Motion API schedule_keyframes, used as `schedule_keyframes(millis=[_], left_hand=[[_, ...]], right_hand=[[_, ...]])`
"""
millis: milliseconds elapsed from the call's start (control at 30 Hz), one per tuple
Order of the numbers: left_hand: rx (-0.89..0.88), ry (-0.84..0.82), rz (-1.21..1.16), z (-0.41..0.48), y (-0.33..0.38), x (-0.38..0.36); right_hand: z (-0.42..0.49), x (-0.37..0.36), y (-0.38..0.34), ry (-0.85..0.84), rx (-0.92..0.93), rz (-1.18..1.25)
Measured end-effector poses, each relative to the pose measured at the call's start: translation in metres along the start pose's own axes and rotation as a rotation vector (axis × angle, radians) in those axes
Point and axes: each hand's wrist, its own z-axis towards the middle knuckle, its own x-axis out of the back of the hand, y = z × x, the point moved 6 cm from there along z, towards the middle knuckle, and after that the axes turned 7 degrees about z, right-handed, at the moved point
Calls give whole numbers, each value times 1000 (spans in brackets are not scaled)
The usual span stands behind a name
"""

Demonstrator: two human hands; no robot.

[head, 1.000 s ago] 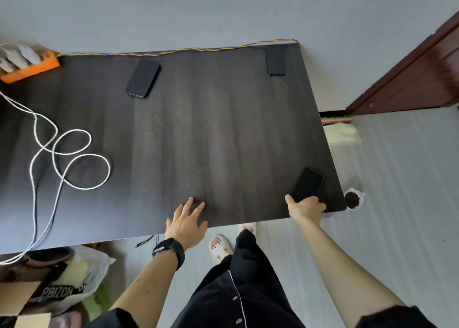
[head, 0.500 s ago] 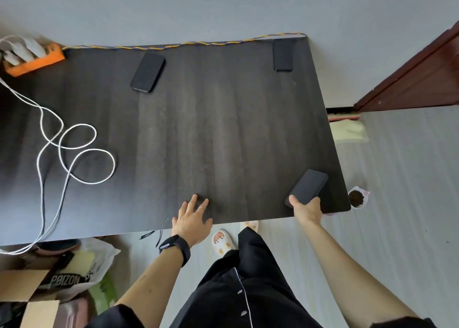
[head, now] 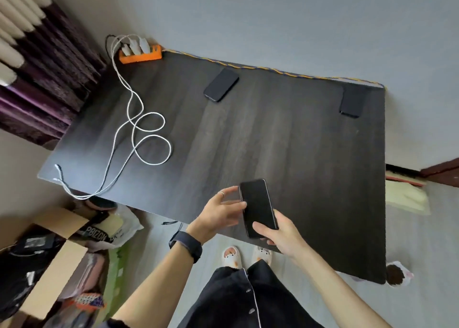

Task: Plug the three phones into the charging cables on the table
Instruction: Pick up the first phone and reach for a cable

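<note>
My right hand [head: 279, 235] holds a black phone [head: 257, 207] by its lower end, lifted above the near edge of the dark table [head: 285, 153]. My left hand [head: 218, 214] touches the phone's left side with fingers spread. A second phone [head: 221, 84] lies flat at the back middle, a third phone [head: 350, 103] at the back right corner. White charging cables [head: 146, 139] loop across the left part of the table. Their plug ends [head: 57, 172] lie at the near left corner.
An orange power strip [head: 140, 55] with white chargers sits at the back left corner. A braided cord [head: 273, 69] runs along the back edge. Cardboard boxes and bags [head: 57, 253] crowd the floor at the left. A small cup [head: 395, 275] stands below the table's right corner.
My right hand lifted the phone off the near right corner and carried it left. My left hand rose from the table edge to meet it. The view swung left.
</note>
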Motion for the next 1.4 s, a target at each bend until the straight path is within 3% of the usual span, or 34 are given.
schedule_keyframes(millis=[200,400,767,1067,1400], left_hand=[[-68,212,-197,-34,-8,58],[-66,287,-258,-68,-39,136],[-73,253,-234,-129,-93,319],[-50,364,-434,-158,-131,434],[-39,725,-686,-173,-120,555]], right_hand=[[31,-59,-35,-211,55,-137],[50,-133,-45,-291,106,-226],[59,-339,-43,-337,72,-189],[92,-460,-49,-385,18,-373],[194,-519,-98,-346,22,-642]])
